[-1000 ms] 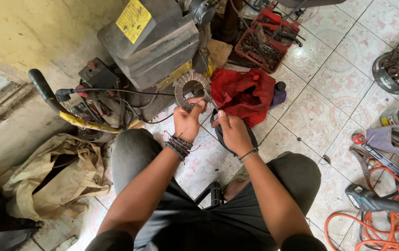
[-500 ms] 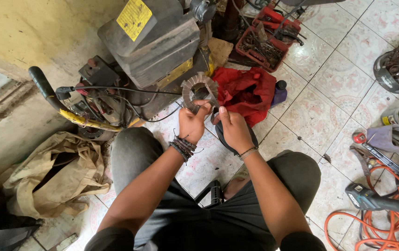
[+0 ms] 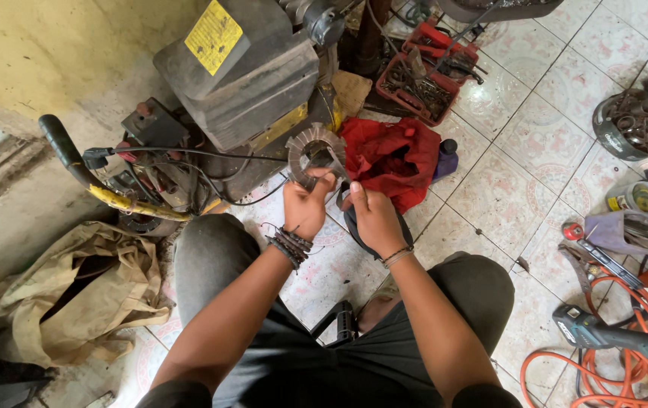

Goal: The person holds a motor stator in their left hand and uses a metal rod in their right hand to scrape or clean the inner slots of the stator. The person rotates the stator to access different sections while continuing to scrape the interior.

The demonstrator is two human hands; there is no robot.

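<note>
From the head camera I see my left hand (image 3: 307,209) gripping a round grey metal ring with teeth (image 3: 313,151), held up in front of the big dark machine (image 3: 241,83). My right hand (image 3: 373,219) is closed on something dark just beside the ring; my fingers hide what it is. A crumpled red cloth (image 3: 395,155) lies behind.

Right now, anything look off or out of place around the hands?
Mostly clutter: a red cloth lies crumpled on the tiles beyond the toothed metal ring held by the left hand, and an orange hose sprawls loose at right. No visible spill.
</note>
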